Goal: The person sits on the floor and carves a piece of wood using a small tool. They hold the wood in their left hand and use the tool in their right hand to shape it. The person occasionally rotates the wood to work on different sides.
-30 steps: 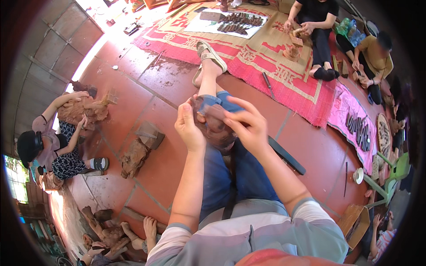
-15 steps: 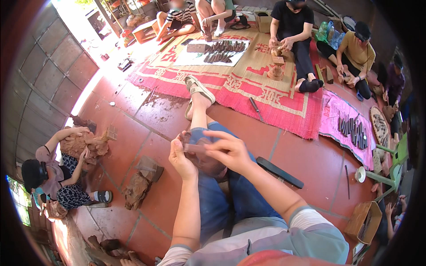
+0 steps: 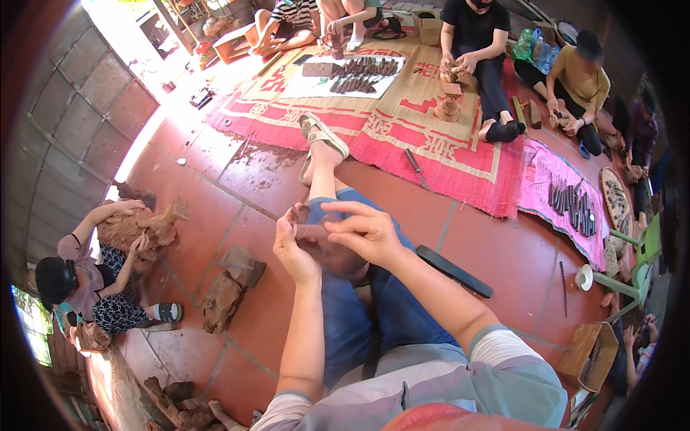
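Note:
My left hand (image 3: 296, 248) is closed around a small, smooth brown piece (image 3: 310, 232) shaped like a short rod or strip; its material is hard to tell. My right hand (image 3: 368, 233) is beside the piece's right end, fingers stretched and apart, fingertips at or very near it. Beneath my hands, a rounded reddish-brown object (image 3: 345, 262) rests at my lap, partly hidden by them. My legs in blue trousers (image 3: 345, 330) stretch forward over the tiles, one sandalled foot (image 3: 320, 136) near the mat.
Brown blocks (image 3: 230, 287) lie on the tiles to my left, near a person holding a large brown lump (image 3: 136, 233). A dark flat bar (image 3: 454, 271) lies right of my legs. Ahead, people sit around a red patterned mat (image 3: 402, 154); dark tools (image 3: 575, 208) lie on a pink cloth.
My right hand has moved slightly left and up along the brown piece, its fingers a little more spread. My left hand has stayed nearly in place.

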Motion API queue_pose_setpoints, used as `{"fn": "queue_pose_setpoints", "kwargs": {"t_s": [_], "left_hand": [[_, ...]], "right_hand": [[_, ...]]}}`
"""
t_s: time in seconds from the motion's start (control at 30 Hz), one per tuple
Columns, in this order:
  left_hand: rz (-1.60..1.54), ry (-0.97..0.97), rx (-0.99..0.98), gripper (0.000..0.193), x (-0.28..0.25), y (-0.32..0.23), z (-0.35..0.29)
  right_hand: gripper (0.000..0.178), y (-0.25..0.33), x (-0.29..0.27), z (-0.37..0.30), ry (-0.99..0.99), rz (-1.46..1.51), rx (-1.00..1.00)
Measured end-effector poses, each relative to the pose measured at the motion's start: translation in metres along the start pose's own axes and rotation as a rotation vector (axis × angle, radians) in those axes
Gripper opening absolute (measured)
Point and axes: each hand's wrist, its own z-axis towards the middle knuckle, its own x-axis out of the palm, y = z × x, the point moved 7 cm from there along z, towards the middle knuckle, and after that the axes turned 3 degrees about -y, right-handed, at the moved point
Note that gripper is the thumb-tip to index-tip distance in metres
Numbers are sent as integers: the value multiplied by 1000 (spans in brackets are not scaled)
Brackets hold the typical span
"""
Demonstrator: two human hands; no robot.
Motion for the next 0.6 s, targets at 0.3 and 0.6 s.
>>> {"fn": "queue_pose_setpoints", "kwargs": {"t_s": [0.3,0.6], "left_hand": [[46,64,18,43,9,-9,-1],[0,80,37,41,0,-1,-1]], "right_hand": [[6,-55,-60,-60,-173,3,231],[9,-13,-1,-7,-18,22,52]]}}
